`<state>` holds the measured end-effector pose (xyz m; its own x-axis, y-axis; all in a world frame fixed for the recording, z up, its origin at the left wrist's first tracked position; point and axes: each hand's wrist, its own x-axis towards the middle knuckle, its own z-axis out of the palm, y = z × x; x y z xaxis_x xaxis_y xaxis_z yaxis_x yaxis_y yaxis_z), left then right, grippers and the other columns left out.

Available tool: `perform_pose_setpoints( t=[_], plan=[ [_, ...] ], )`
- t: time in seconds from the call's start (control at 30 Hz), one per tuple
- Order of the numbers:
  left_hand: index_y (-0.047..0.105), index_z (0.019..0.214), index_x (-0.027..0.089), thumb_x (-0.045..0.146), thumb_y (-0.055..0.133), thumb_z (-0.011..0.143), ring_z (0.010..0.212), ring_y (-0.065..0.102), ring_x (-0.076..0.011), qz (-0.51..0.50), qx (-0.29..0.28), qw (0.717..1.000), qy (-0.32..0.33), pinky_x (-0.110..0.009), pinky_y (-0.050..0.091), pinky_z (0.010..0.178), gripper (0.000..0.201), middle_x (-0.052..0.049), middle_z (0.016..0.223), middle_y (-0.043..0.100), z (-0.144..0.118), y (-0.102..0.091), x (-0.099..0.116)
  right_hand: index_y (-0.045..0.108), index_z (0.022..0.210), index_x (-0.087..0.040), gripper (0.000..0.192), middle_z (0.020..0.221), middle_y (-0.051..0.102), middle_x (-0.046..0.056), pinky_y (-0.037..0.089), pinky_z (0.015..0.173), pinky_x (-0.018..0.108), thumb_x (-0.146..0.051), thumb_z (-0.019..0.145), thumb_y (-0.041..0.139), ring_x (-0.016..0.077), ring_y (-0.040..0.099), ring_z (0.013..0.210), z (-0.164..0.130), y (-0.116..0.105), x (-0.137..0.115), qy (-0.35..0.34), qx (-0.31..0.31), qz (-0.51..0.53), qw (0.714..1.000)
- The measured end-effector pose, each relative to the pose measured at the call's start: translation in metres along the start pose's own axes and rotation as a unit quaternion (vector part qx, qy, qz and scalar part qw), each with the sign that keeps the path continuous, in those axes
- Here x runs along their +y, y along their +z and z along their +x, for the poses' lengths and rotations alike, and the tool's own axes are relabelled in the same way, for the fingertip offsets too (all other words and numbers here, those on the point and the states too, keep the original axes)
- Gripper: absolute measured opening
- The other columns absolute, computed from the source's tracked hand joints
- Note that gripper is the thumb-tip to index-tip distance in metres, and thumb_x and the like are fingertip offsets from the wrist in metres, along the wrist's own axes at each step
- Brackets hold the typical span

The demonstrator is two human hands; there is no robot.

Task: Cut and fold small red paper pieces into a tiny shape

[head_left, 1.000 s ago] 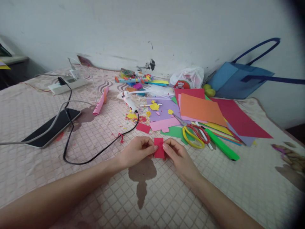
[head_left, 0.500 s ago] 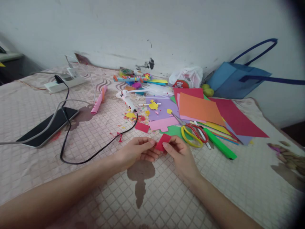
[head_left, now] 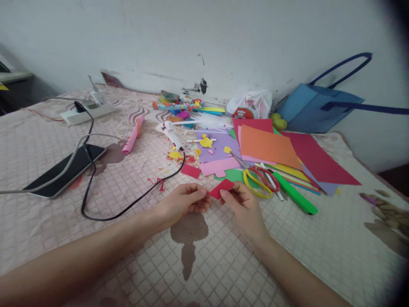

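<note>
Two hands — left hand (head_left: 187, 202) and right hand (head_left: 244, 204) — pinch one small red paper piece (head_left: 221, 188); two scissors (head_left: 260, 179) lie just beyond, open quilt (head_left: 335, 238) to the right.

Bedcover (head_left: 96, 238) is showing pale pink with a quilted square grid and brown blotch prints. Paper piece (head_left: 223, 188) between left hand (head_left: 183, 202) and right hand (head_left: 244, 204) is showing red. Phone (head_left: 65, 169) is showing black; cable (head_left: 134, 200) is showing black. Scissors (head_left: 255, 181): 1 pair is showing yellow handles, 1 pair (head_left: 270, 179) red. Marker (head_left: 295, 198) is showing bright green. Paper sheets: orange (head_left: 266, 147), dark red (head_left: 316, 160), purple (head_left: 219, 149), pink (head_left: 220, 166), green (head_left: 234, 175). Bag (head_left: 319, 111) is showing blue with dark blue straps. Wall (head_left: 191, 38) is showing off-white with dark marks.
</note>
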<state>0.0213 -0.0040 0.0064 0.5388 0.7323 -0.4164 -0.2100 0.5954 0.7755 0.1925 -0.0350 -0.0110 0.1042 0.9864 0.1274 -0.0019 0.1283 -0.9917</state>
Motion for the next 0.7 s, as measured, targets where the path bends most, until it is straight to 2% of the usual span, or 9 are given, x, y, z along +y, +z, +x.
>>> perform_pose_setpoints(
  t=[0.3,0.5,0.7],
  plan=[
    [0.066,0.078,0.008,0.037,0.066,0.077,0.068,0.060,-0.0121,-0.003,-0.019,1.000,-0.023,-0.027,0.047,0.068,0.028,-0.008,0.078,0.066,0.0023,-0.0020,-0.0025,0.061,0.087,-0.023,0.008,0.082,0.063,0.000,0.047,0.069,0.028,-0.023,0.080,0.064,0.0146,0.058,0.074,-0.0033,0.0013,-0.0034,-0.030,0.000,-0.053,0.998],
    [0.064,0.079,0.011,0.033,0.072,0.071,0.069,0.059,-0.0114,-0.009,-0.020,1.000,0.009,-0.026,0.045,0.069,0.025,-0.005,0.077,0.065,0.0014,-0.0027,0.0000,0.063,0.087,-0.024,0.011,0.092,0.060,0.003,0.046,0.081,0.032,-0.015,0.083,0.058,0.0176,0.057,0.091,-0.0048,-0.0001,-0.0078,-0.120,-0.045,-0.102,0.987],
    [0.060,0.077,0.012,0.030,0.072,0.072,0.069,0.056,-0.0103,0.017,0.006,0.999,0.039,-0.025,0.044,0.068,0.021,-0.001,0.074,0.061,0.0008,-0.0017,0.0032,0.063,0.088,-0.025,0.018,0.096,0.058,0.003,0.046,0.083,0.033,-0.010,0.079,0.058,0.0188,0.056,0.094,-0.0044,-0.0002,-0.0080,-0.129,-0.046,-0.096,0.986]
  ],
)
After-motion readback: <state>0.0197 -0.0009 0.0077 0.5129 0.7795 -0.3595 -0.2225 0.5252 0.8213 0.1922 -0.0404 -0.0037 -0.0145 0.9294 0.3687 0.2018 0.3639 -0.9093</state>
